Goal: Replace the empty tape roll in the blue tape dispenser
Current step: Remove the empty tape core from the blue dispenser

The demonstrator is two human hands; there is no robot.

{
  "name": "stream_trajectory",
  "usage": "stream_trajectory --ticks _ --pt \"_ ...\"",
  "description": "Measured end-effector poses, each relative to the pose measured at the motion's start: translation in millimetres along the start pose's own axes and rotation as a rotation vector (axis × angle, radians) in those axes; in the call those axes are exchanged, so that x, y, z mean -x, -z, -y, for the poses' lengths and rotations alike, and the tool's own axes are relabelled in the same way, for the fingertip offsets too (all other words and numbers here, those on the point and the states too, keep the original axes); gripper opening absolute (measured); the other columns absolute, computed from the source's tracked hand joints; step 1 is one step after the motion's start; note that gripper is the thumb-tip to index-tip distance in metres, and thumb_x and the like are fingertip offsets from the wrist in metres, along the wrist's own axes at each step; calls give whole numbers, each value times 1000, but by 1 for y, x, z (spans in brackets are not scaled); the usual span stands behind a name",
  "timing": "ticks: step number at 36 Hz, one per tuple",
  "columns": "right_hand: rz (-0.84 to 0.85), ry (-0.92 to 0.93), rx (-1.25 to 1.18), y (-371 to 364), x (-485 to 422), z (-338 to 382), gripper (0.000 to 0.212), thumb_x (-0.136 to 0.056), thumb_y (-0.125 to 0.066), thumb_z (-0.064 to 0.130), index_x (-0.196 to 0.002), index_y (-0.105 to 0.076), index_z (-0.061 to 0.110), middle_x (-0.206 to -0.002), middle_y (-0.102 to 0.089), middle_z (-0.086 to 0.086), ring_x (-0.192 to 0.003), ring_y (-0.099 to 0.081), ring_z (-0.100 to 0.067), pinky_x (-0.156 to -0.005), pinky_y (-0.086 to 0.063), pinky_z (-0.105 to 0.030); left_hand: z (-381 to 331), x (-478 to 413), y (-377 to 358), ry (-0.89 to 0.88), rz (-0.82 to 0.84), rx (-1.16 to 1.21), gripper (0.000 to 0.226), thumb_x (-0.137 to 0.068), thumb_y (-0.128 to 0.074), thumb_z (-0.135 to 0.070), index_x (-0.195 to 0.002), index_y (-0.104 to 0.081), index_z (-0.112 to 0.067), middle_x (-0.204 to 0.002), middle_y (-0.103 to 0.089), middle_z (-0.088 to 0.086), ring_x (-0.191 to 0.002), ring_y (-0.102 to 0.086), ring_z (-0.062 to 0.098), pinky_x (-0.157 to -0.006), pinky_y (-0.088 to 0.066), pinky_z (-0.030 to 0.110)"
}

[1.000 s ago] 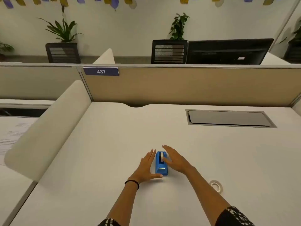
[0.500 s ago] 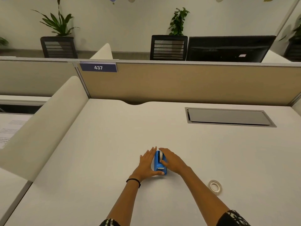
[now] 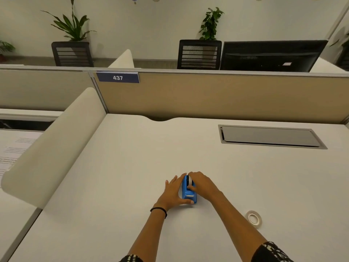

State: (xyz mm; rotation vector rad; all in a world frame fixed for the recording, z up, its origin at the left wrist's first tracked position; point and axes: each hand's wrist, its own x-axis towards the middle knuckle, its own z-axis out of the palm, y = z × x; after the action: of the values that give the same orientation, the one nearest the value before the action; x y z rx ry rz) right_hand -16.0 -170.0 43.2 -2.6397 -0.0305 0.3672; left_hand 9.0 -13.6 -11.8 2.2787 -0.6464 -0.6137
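A small blue tape dispenser (image 3: 188, 192) stands on the white desk (image 3: 132, 167), a white roll showing at its top. My left hand (image 3: 172, 193) lies flat against its left side, thumb curled around the near end. My right hand (image 3: 203, 184) covers its right side, fingers curled over the roll at the top and thumb pressing on the middle. A separate white tape roll (image 3: 254, 218) lies flat on the desk to the right, apart from both hands.
A curved white divider (image 3: 52, 146) borders the desk's left side, and a beige partition (image 3: 207, 95) with a "437" label runs along the back. A grey cable hatch (image 3: 270, 137) is set into the desk at the far right.
Both hands have closed in on the dispenser from open, spread positions. My right hand's fingers have curled over the roll at the top. The dispenser stays in place.
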Motion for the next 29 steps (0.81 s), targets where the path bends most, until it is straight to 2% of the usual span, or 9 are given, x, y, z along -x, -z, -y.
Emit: stream_trajectory --ticks 9,14,18,23,29 --pt "23 -12 -20 6 1 10 34 -88 -55 17 -118 -45 4 -121 -57 -17 -107 -55 -30 -93 -46 -36 -1 1 1 5 7 4 106 -66 -68 -61 -143 -1 -32 -155 -15 -3 -144 -1 23 -113 10 52" --pt "21 -4 -49 9 2 9 30 -86 -58 19 -110 -47 6 -112 -62 -17 -97 -59 -29 -84 -48 -34 0 1 1 6 9 8 106 -66 -68 -61 -143 -1 -33 -155 -14 -4 -144 -1 22 -113 10 51" --pt "38 0 -43 15 2 10 29 -85 -60 20 -107 -48 6 -109 -63 -18 -93 -59 -31 -82 -49 -38 0 1 1 15 12 9 105 -67 -68 -60 -143 -1 -33 -156 -13 -3 -144 0 22 -113 9 52" --pt "76 -7 -20 20 1 12 34 -85 -61 21 -111 -47 5 -112 -61 -19 -97 -58 -32 -84 -48 -37 -2 1 2 26 20 9 105 -67 -68 -58 -143 -1 -32 -156 -13 -3 -144 0 23 -113 9 51" --pt "110 -9 -9 24 -1 13 34 -85 -61 19 -112 -47 4 -114 -60 -20 -99 -57 -33 -89 -49 -43 -2 1 3 30 26 6 105 -67 -69 -58 -143 -2 -31 -156 -13 -2 -144 -1 23 -114 9 51"
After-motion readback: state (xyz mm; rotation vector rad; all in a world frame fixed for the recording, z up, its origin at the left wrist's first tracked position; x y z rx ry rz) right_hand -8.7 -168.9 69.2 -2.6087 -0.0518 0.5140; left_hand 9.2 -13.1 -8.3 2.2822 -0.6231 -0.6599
